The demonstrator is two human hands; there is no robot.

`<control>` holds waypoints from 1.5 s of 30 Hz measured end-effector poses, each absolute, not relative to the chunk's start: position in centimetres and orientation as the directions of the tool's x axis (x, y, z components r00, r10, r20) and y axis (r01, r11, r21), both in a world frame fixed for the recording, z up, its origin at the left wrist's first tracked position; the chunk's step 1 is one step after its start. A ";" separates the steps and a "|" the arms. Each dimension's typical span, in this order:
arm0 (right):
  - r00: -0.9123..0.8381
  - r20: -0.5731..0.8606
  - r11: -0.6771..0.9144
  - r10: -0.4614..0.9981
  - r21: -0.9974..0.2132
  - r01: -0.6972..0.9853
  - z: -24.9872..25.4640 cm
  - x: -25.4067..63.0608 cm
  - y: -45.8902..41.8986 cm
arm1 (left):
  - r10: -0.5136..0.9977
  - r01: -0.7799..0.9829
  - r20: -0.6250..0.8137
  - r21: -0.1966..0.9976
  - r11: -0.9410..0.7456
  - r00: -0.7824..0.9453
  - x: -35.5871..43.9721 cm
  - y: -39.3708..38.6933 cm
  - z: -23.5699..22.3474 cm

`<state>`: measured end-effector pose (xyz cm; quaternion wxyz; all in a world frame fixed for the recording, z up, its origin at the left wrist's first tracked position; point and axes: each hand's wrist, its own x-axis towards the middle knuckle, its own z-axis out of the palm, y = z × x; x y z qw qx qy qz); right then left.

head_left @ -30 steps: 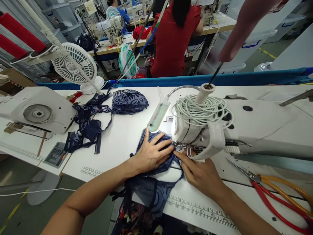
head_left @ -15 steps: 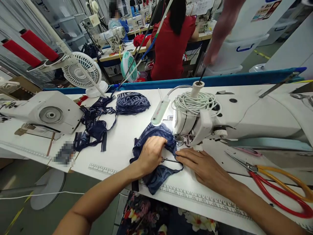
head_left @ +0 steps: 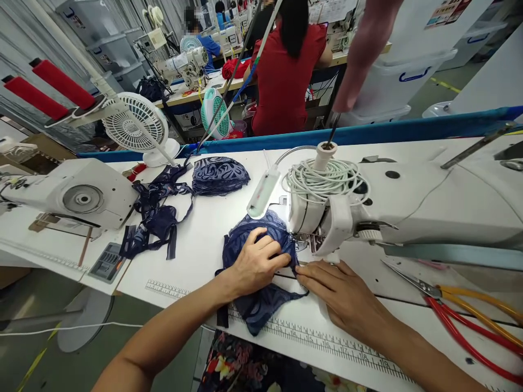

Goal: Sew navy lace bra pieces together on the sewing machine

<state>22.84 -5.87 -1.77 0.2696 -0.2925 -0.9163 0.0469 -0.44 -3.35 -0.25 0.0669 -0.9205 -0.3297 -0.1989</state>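
Note:
A dark blue lace garment (head_left: pixel 261 296) lies on the white table (head_left: pixel 204 239) just left of the sewing machine's (head_left: pixel 408 204) needle. My left hand (head_left: pixel 255 264) rests on top of it, fingers curled and gripping the bunched lace. Flat on the table, my right hand (head_left: pixel 343 294) has its fingers stretched out and its fingertips on the garment's edge below the presser foot. A small lamp (head_left: pixel 263 191) on a flexible neck hangs over the fabric.
More dark blue lace pieces (head_left: pixel 218 175) and straps (head_left: pixel 157 215) lie at the back left, beside a second machine (head_left: pixel 77 193) and a white fan (head_left: pixel 137 128). Red-handled scissors (head_left: pixel 457 316) lie at the right. A person in red (head_left: pixel 288 65) sits beyond; another person's arm (head_left: pixel 363 51) reaches in above.
My left hand went from flat on the lace to curled, bunching it toward me and left. The right hand stayed at the garment's edge by the needle.

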 end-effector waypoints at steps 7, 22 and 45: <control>-0.661 0.489 0.816 0.570 -0.244 0.524 -1.3 22.8 -6.2 | 0.613 0.636 0.370 0.073 -0.768 0.698 -0.4 -4.5 -0.7; -0.691 0.417 0.793 0.590 -0.143 0.592 -2.2 22.8 -6.0 | 0.666 0.730 0.377 -0.040 -0.682 0.643 0.7 -3.9 -0.4; -0.715 0.346 0.782 0.608 -0.107 0.613 -2.2 22.8 -5.5 | 0.600 0.679 0.410 -0.067 -0.731 0.687 0.3 -2.5 -0.9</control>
